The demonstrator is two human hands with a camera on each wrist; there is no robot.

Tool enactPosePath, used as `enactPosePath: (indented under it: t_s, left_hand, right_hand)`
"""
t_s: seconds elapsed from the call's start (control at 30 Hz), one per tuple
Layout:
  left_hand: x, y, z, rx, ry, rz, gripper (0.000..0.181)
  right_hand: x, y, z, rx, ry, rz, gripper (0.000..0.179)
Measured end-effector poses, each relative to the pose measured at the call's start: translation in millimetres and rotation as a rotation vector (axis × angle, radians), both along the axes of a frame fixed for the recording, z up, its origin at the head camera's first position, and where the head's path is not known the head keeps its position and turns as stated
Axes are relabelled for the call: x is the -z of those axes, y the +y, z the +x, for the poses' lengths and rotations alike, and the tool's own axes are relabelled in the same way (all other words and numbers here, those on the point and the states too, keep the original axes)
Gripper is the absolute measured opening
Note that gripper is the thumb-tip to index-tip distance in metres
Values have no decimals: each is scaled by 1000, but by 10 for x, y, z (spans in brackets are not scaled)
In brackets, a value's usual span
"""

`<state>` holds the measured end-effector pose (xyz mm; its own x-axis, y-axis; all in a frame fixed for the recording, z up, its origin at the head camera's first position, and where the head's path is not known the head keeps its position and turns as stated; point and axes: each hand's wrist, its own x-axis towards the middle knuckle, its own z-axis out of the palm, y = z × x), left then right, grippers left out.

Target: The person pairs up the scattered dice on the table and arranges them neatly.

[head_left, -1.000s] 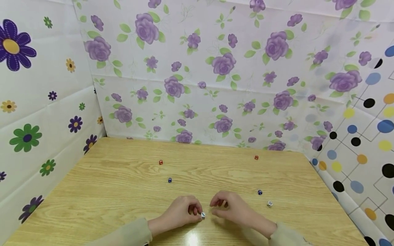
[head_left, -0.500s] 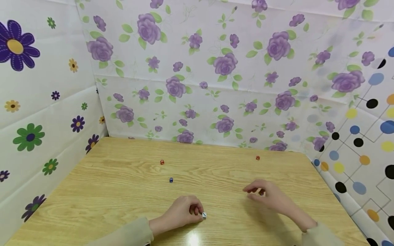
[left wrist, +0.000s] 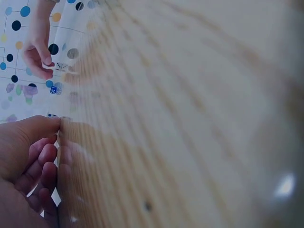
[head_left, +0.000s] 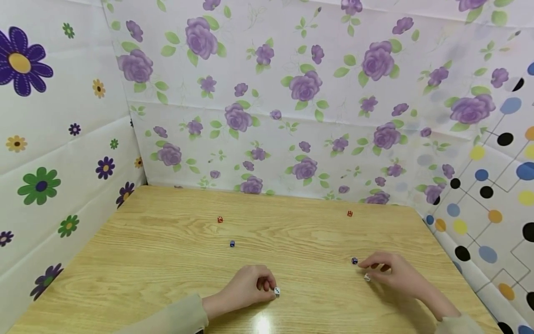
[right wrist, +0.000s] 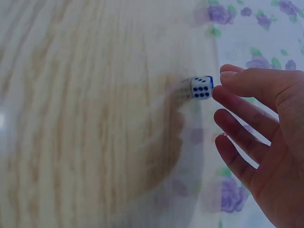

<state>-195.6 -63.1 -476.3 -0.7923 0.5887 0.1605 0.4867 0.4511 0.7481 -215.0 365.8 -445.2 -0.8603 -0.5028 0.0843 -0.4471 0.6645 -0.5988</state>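
Observation:
In the head view, my left hand [head_left: 252, 285] rests low at the middle of the table, thumb and fingers curled with a white die [head_left: 277, 291] at their tips. The thumb partly hides this die in the left wrist view. Farther right, my right hand [head_left: 394, 272] is over a second white die [head_left: 367, 277], which its thumb partly covers. Its fingers are loosely spread in the right wrist view, the tips just beside that white die [right wrist: 202, 88]. A blue die [head_left: 354, 260] sits just left of the right index fingertip.
Another blue die [head_left: 232, 243] lies left of centre on the wooden table [head_left: 175, 260]. Toward the back are a red die [head_left: 219, 219] on the left and one more red die [head_left: 350, 213] on the right. Patterned cloth [head_left: 267, 93] encloses the back and sides.
My right hand has left the spot beside the left hand, swung right past the blue die, and come down to the right-hand white die. The left hand has stayed in place.

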Motion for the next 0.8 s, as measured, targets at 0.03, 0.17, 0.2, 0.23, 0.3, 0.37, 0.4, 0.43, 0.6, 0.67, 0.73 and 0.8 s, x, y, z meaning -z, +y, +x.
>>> enactPosePath:
  t_s: [0.03,0.17,0.2,0.23,0.3,0.37,0.4,0.43,0.6,0.67,0.73,0.8]
  left_hand:
    - [0,-1,-1,0,-2,1,11]
    - [-1,-2,-6,2,-7,1,11]
    - [0,-1,-7,1,-8,1,11]
    - [0,-1,-8,1,-8,1,11]
    - [3,0,-9,0,-6,3,11]
    - [9,1,-9,1,-7,7,11]
    - [12,0,-9,2,-7,10,11]
    - [15,-1,-9,3,-6,13,11]
    - [17,-8,-4,3,-12,20,11]
    - [18,-8,-2,2,-14,20,11]
    - [18,-8,-1,2,-15,21,11]
    - [18,-6,-1,1,-14,22,11]
  right_hand:
    - [14,15,0,-8,-4,-8,21]
    - [56,53,-2,-47,-4,-36,20]
    - [65,63,-4,-53,-4,-39,20]
    - [75,74,-7,-56,1,-38,20]
    - [92,96,-12,-56,4,-35,18]
    - [105,112,-19,-58,3,-37,17]
    - [109,117,-21,-60,1,-39,16]
    - [111,119,-23,-61,-1,-41,15]
    - [121,109,-19,-68,-6,-57,16]
    - [132,106,-19,-64,-5,-56,16]
    - [149,107,-22,-55,-9,-53,15]
    - [155,96,-20,-44,-5,-52,15]
